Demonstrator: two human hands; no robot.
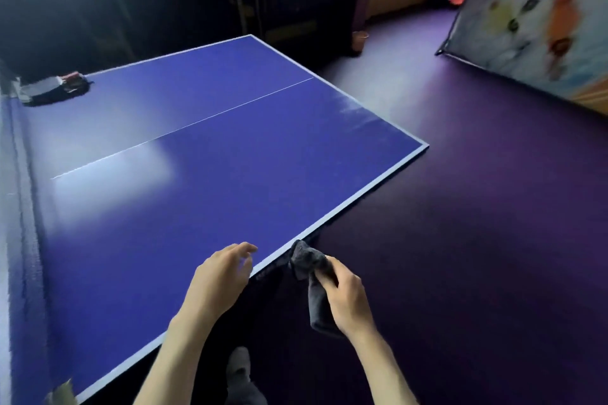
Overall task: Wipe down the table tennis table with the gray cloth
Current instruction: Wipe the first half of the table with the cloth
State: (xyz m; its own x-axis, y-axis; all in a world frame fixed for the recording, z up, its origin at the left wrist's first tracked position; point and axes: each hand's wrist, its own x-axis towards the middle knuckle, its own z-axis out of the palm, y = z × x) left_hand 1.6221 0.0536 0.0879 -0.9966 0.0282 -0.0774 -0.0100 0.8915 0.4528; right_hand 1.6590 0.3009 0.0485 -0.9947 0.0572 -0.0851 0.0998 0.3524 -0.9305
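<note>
We are gripping the bunched gray cloth [311, 276] in our right hand [345, 299] off the blue table tennis table's [204, 141] near edge, left hand [223, 273] fingers loosely apart, risking missed far corners.

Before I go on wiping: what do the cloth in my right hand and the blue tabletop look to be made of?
Gray cloth: soft, matte fabric, possibly terry or microfiber; it bunches and hangs limp from the right hand. Table tennis table: rigid painted board, probably wood composite, with a smooth semi-gloss blue finish; it shows a pale window glare, thin white lines and a light edge band.
</note>
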